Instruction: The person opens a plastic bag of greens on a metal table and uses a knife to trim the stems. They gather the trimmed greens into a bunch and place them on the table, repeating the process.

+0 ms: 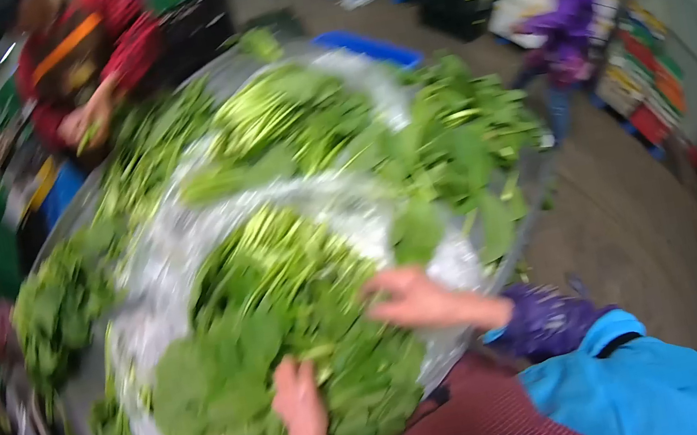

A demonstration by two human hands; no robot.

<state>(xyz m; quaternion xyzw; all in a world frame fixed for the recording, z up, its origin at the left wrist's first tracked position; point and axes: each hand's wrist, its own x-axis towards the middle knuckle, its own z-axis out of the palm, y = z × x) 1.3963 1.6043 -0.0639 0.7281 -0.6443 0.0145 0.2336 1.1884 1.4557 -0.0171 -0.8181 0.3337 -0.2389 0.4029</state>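
Observation:
A big heap of leafy greens (287,293), with pale green stems and broad round leaves, lies on clear plastic sheeting (152,322) in front of me. My left hand (299,403) reaches into the leaves at the near side of the heap, its fingers closed on some of them; the fingertips are partly hidden. At the heap's right side is my right hand (409,298), over the leaves. Its fingers are bent and apart, a little blurred, with nothing visible between them.
More bunches of greens (293,115) ring the round grey table (531,195). A blue tray (365,49) sits at its far edge. Across the table, a person in red sleeves (137,50) handles greens. Another person in purple (570,20) stands at right, near stacked crates (645,72).

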